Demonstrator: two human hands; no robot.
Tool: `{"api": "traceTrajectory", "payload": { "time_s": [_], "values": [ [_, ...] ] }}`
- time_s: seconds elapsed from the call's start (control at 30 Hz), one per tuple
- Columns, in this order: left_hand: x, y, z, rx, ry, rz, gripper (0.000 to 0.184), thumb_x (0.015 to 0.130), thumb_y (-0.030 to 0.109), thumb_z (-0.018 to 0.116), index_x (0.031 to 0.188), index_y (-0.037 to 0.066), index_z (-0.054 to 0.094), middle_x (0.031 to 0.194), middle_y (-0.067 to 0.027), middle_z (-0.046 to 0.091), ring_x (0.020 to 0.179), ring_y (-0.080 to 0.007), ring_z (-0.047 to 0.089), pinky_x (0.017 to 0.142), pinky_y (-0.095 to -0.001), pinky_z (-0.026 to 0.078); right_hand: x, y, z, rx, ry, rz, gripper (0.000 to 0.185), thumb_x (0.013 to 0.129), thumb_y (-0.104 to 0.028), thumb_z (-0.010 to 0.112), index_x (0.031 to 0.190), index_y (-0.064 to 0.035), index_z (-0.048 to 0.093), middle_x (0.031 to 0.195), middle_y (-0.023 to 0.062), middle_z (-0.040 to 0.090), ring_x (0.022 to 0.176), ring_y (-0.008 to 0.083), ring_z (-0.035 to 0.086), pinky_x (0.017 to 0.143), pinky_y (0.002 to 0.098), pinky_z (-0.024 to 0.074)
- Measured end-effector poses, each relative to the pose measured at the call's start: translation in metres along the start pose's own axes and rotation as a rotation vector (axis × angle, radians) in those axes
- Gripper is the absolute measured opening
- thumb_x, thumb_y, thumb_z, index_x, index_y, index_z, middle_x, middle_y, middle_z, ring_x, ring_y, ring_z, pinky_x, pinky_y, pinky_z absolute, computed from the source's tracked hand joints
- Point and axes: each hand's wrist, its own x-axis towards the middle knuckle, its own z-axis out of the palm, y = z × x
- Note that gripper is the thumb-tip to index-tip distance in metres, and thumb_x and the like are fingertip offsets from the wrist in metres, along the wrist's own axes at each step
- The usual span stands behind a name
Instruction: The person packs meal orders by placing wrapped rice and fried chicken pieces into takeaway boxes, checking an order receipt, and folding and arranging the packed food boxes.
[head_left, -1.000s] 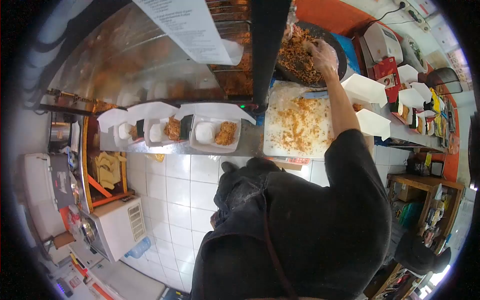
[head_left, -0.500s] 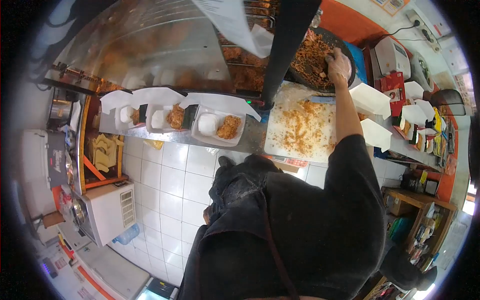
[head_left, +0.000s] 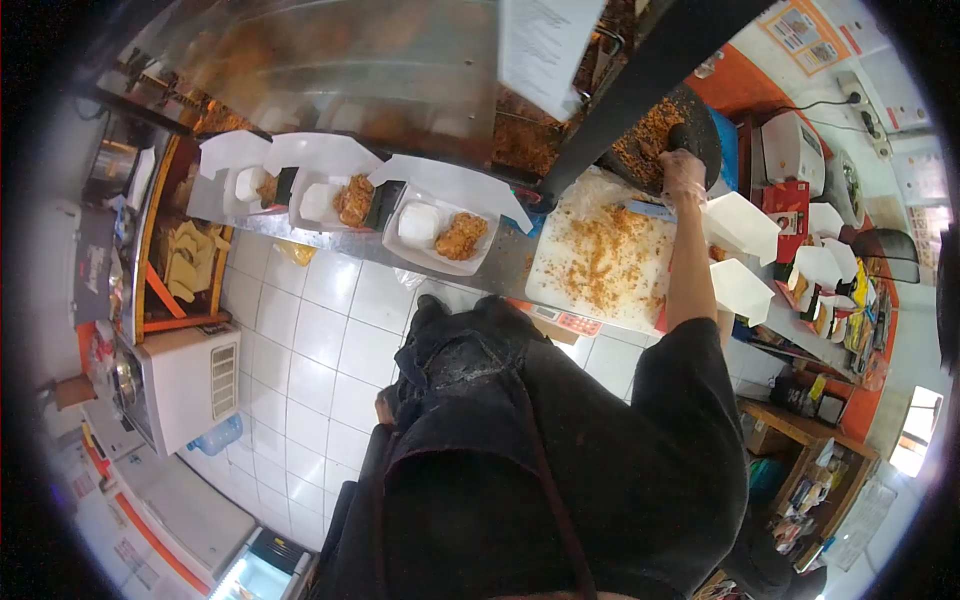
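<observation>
My right hand (head_left: 684, 176), in a clear plastic glove, is closed around a dark pestle (head_left: 682, 138). It works in a wide black stone mortar (head_left: 709, 125), which holds crumbly reddish-brown food (head_left: 645, 138). Below the mortar, a white cutting board (head_left: 552, 287) is scattered with golden crumbs, and a knife (head_left: 650, 209) lies at its upper edge beside my wrist. Only a bit of my left hand (head_left: 384, 408) shows, low by my side; its fingers are hidden.
Open white boxes (head_left: 470, 262) with rice and fried chicken line the counter at left, under a glass display case (head_left: 400, 80). More open boxes (head_left: 745, 292) stand right of the board. A black post (head_left: 640, 95) slants across near the mortar. Papers (head_left: 548, 55) hang above.
The view has turned and shifted slightly. My right hand has moved toward the mortar's near side, its wrist more upright, with the dark pestle now showing beyond it.
</observation>
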Motion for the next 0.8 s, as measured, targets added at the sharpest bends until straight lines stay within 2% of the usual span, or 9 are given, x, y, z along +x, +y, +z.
{"api": "traceTrajectory", "payload": {
  "time_s": [0.03, 0.07, 0.17, 0.23, 0.33, 0.4, 0.57, 0.67, 0.8],
  "values": [
    [0.004, -0.006, 0.005, 0.118, 0.08, 0.149, 0.031, 0.092, 0.02, 0.062, 0.118, 0.004, 0.067, 0.109, -0.0163, 0.069, 0.096, -0.0269, 0.068, 0.088, -0.0366, 0.054, -0.007, -0.004, -0.006, 0.074, 0.14, 0.073, 0.034, 0.089, -0.036, 0.062, 0.091, -0.0025, 0.07, 0.089, 0.0217, 0.069, 0.087, 0.0395, 0.066, 0.08, 0.045, 0.0508],
    [0.005, -0.003, 0.01, -0.68, 0.057, -0.416, 0.034, 0.091, 0.022, 0.062, 0.117, 0.0, 0.066, 0.107, -0.0174, 0.07, 0.098, -0.0252, 0.068, 0.088, -0.0369, 0.054, -0.015, -0.01, -0.012, 0.153, 0.278, 0.14, 0.039, 0.091, -0.04, 0.061, 0.088, -0.0016, 0.07, 0.085, 0.0223, 0.069, 0.083, 0.0401, 0.067, 0.077, 0.0451, 0.0513],
    [0.013, 0.032, -0.025, 0.239, -0.114, -0.019, 0.037, 0.091, 0.022, 0.06, 0.114, -0.006, 0.066, 0.105, -0.0179, 0.071, 0.098, -0.0243, 0.068, 0.086, -0.035, 0.054, -0.058, -0.02, -0.038, -0.196, 0.139, -0.304, 0.024, 0.09, -0.025, 0.058, 0.104, -0.0065, 0.066, 0.1, 0.0133, 0.066, 0.092, 0.0331, 0.062, 0.082, 0.0432, 0.0494],
    [0.016, 0.043, -0.027, 0.17, -0.114, -0.135, 0.04, 0.09, 0.025, 0.063, 0.118, -0.004, 0.064, 0.105, -0.0186, 0.071, 0.096, -0.0246, 0.068, 0.084, -0.0356, 0.054, -0.106, -0.059, -0.052, -0.614, 0.139, -0.728, 0.034, 0.087, -0.007, 0.056, 0.12, -0.0106, 0.062, 0.117, 0.0072, 0.064, 0.105, 0.028, 0.06, 0.087, 0.0418, 0.0488],
    [0.019, 0.013, 0.004, -0.294, -0.101, -0.545, 0.047, 0.088, 0.03, 0.068, 0.123, -0.001, 0.061, 0.105, -0.0198, 0.071, 0.094, -0.0249, 0.068, 0.08, -0.0366, 0.054, -0.158, -0.154, -0.037, 0.925, -0.694, -0.088, 0.027, 0.089, -0.005, 0.062, 0.116, -0.0014, 0.064, 0.111, 0.0106, 0.065, 0.097, 0.0231, 0.064, 0.083, 0.029, 0.0501],
    [0.024, -0.003, 0.015, -0.46, -0.066, -0.669, 0.053, 0.086, 0.033, 0.071, 0.126, 0.0, 0.059, 0.105, -0.0205, 0.071, 0.093, -0.0252, 0.068, 0.078, -0.0372, 0.054, -0.18, -0.251, -0.018, 0.923, -0.857, -0.159, 0.024, 0.09, -0.005, 0.064, 0.113, 0.0019, 0.066, 0.107, 0.0125, 0.067, 0.093, 0.0208, 0.065, 0.083, 0.0261, 0.0505],
    [0.058, 0.02, -0.058, -0.642, 0.027, -0.796, 0.053, 0.086, 0.032, 0.072, 0.127, 0.001, 0.059, 0.107, -0.0208, 0.07, 0.095, -0.0288, 0.068, 0.08, -0.0381, 0.054, -0.175, -0.488, 0.065, 0.917, -0.621, -0.603, 0.029, 0.089, -0.022, 0.074, 0.105, 0.0022, 0.069, 0.1, 0.0092, 0.072, 0.091, 0.0167, 0.065, 0.078, 0.0308, 0.0508],
    [0.055, -0.025, -0.06, -0.641, 0.085, -0.652, 0.047, 0.088, 0.028, 0.069, 0.125, 0.002, 0.06, 0.107, -0.0199, 0.069, 0.094, -0.0284, 0.068, 0.078, -0.0365, 0.055, -0.132, -0.607, 0.132, 0.492, -0.428, -0.846, 0.03, 0.091, -0.029, 0.066, 0.104, -0.0022, 0.071, 0.098, 0.0149, 0.071, 0.093, 0.0269, 0.067, 0.082, 0.0382, 0.0509],
    [0.046, -0.009, -0.133, -1.007, 0.301, -1.105, 0.039, 0.093, 0.024, 0.064, 0.125, 0.003, 0.056, 0.106, -0.0184, 0.068, 0.087, -0.0266, 0.069, 0.072, -0.0379, 0.058, -0.088, -0.696, 0.226, 0.167, -0.318, -1.022, 0.026, 0.09, -0.028, 0.063, 0.101, -0.0053, 0.071, 0.103, 0.019, 0.07, 0.1, 0.0342, 0.066, 0.085, 0.0435, 0.0507]
  ]
}}
